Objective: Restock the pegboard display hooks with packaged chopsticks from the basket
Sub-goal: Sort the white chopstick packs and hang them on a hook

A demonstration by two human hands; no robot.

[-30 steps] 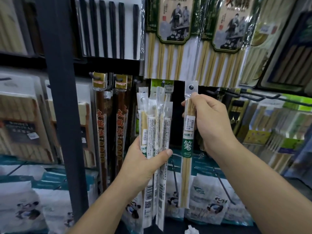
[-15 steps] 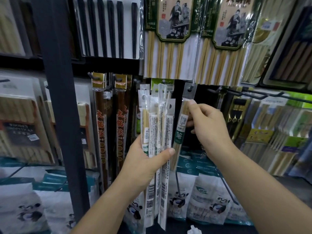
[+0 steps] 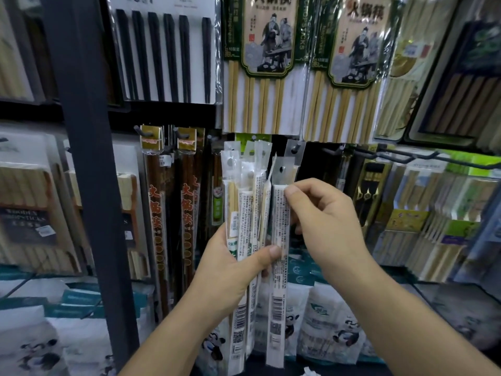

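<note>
Chopstick packs (image 3: 245, 213) gripped in curled left hand (image 3: 230, 272), rightmost pack (image 3: 278, 218) pinched by right hand (image 3: 328, 221)

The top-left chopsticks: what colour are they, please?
Black; the chopsticks show best in the head view.

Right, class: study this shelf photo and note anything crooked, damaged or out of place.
The chopstick packs in the left hand are fanned unevenly, with hang tabs staggered rather than aligned. A crumpled white scrap lies at the picture's bottom edge. Nothing looks damaged.
</note>
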